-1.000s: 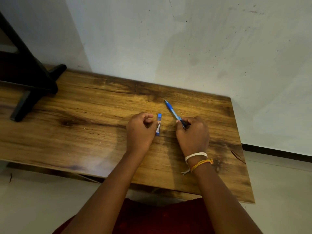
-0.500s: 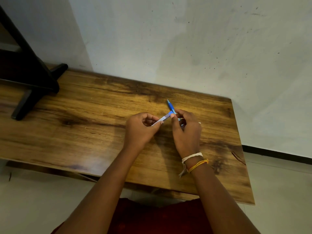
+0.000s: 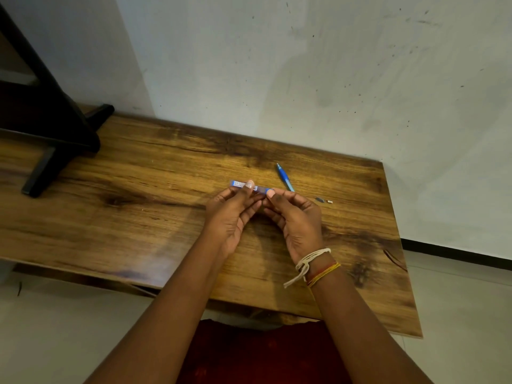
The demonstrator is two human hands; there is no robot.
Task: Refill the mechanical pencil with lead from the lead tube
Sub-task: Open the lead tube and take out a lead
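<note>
The lead tube [image 3: 240,184], blue with a white label, is held level above the wooden table [image 3: 155,189], and both hands pinch it. My left hand [image 3: 231,210] grips its middle with the thumb on top. My right hand [image 3: 294,214] holds its right end between thumb and fingers. The blue mechanical pencil [image 3: 284,177] lies on the table just beyond my right hand, tip pointing away. Two small parts, a dark cap [image 3: 319,200] and a pale piece [image 3: 329,201], rest on the table to the right of that hand.
A black stand [image 3: 50,128] with a splayed foot occupies the table's far left. A white wall rises directly behind the table. The right table edge [image 3: 399,234] drops to a pale floor. Red cloth shows below the near edge.
The pencil has left my right hand and now lies on the table with two small parts beside it. Both hands have come together on the lead tube, now held level.
</note>
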